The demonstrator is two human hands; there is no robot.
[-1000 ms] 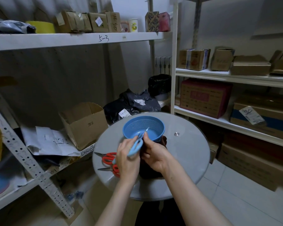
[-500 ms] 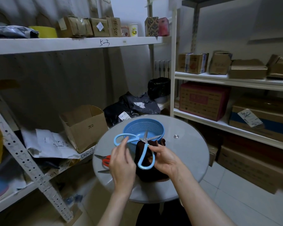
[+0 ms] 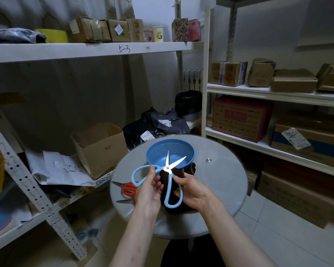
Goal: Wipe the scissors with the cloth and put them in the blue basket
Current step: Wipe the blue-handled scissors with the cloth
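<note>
Scissors point(image 3: 167, 168) lt-blue handles, silver blades; basket point(image 3: 160, 150) blue; cloth point(image 3: 165, 179) dk brown; other scissors point(image 3: 126, 190) red.

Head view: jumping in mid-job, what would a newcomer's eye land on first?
The blue scissors, blades spread open, are held by the left hand and right hand just in front of the blue basket on the round glass table. The right hand also grips a dark cloth under one handle. Red scissors lie at the table's left edge.
</note>
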